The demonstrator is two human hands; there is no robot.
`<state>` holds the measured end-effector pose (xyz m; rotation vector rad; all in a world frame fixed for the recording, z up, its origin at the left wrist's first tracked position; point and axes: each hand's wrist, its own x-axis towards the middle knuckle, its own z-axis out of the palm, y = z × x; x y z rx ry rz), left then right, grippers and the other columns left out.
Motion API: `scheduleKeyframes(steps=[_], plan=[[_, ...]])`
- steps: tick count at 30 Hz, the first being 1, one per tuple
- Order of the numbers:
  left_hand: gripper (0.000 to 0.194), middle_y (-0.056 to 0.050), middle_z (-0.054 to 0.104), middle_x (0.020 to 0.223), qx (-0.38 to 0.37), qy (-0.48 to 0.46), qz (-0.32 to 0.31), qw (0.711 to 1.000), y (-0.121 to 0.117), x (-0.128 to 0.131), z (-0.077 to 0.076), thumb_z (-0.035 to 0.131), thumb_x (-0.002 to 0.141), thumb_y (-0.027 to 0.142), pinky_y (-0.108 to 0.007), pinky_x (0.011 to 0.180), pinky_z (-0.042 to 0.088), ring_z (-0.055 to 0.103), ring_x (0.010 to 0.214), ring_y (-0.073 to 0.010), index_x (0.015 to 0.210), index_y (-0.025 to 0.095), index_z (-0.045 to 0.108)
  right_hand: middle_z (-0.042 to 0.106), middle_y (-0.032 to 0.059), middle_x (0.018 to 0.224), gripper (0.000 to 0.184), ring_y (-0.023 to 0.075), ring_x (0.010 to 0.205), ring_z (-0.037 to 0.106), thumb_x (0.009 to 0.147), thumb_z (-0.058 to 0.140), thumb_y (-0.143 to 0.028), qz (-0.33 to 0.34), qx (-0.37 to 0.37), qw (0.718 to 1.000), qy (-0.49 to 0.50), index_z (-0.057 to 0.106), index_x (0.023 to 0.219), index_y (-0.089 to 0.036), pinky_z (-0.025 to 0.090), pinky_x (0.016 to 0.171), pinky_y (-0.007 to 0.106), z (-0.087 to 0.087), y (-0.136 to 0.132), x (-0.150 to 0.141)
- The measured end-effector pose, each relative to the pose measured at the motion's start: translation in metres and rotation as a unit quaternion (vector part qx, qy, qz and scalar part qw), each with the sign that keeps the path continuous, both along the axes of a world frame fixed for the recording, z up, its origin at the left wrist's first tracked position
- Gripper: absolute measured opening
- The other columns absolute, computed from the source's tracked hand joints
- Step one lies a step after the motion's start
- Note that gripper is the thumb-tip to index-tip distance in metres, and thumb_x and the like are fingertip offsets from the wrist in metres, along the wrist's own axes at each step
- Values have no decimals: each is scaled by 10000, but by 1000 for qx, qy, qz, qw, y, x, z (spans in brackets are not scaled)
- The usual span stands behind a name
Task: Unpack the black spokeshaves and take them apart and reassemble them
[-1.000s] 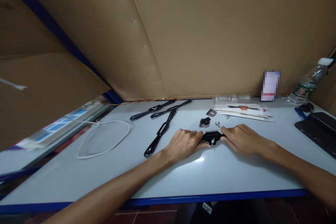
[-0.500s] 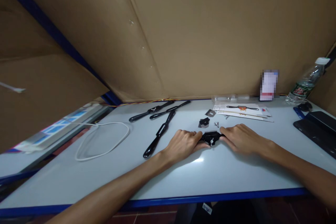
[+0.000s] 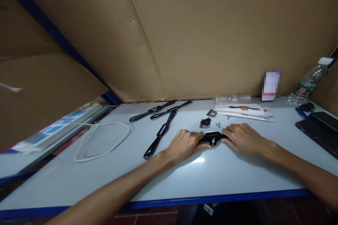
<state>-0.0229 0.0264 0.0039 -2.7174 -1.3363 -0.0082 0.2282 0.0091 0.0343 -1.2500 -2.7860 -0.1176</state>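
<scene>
A black spokeshave (image 3: 212,138) is held between my hands just over the front half of the table, a small silver screw showing at its middle. My left hand (image 3: 186,142) is closed round its left handle. Round the right handle my right hand (image 3: 241,139) is closed too; both handles are mostly covered by fingers. Beyond it lie a black cap piece (image 3: 206,122) on a metal plate, a flat metal blade (image 3: 211,113) with a slot, and a silver wing screw (image 3: 218,125). Left of my left hand lies a black spokeshave body (image 3: 160,135).
Two more black spokeshave-shaped tools lie behind, one a darker spokeshave (image 3: 151,111). Printed cards (image 3: 244,111) lie at the back, near a standing phone (image 3: 270,86) and a bottle (image 3: 306,86). A black case (image 3: 318,130) lies right, a white cable (image 3: 104,154) left.
The spokeshave in my hands has tipped slightly, so its top face looks different. Both hands keep their grip and almost the same place.
</scene>
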Motion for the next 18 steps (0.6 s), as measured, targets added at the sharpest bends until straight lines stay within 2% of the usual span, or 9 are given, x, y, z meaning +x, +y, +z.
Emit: scheduleKeyframes(steps=[4, 8, 14, 18], plan=[[589, -115, 750, 744, -2, -2, -2, 1000, 0, 1, 1, 435, 971, 691, -331, 543, 263, 715, 684, -289, 899, 164, 688, 716, 83, 886, 212, 196, 713, 616, 1005, 546, -324, 3, -21, 999, 24, 671, 978, -156, 299, 590, 315, 0, 2, -1], [604, -118, 741, 724, -1, -12, -12, 1000, 2, -1, -3, 436, 964, 701, -332, 545, 266, 699, 657, -278, 886, 160, 691, 727, 65, 866, 203, 177, 693, 613, 1016, 531, -302, 37, -43, 997, 45, 663, 967, -157, 308, 578, 307, -4, 6, 1], [663, -102, 710, 660, 19, -33, -36, 999, 4, -4, -7, 361, 970, 730, -339, 532, 254, 666, 589, -250, 836, 166, 683, 721, 85, 815, 252, 188, 660, 617, 1041, 519, -313, 79, 58, 995, -24, 654, 929, -132, 285, 542, 326, -19, 11, 2], [659, -98, 705, 648, 24, -39, -47, 998, 3, -4, -6, 342, 983, 715, -331, 534, 256, 665, 582, -244, 825, 169, 674, 705, 74, 794, 260, 187, 661, 622, 1055, 499, -307, 94, 82, 992, -36, 648, 941, -127, 309, 531, 327, -23, 12, 2]])
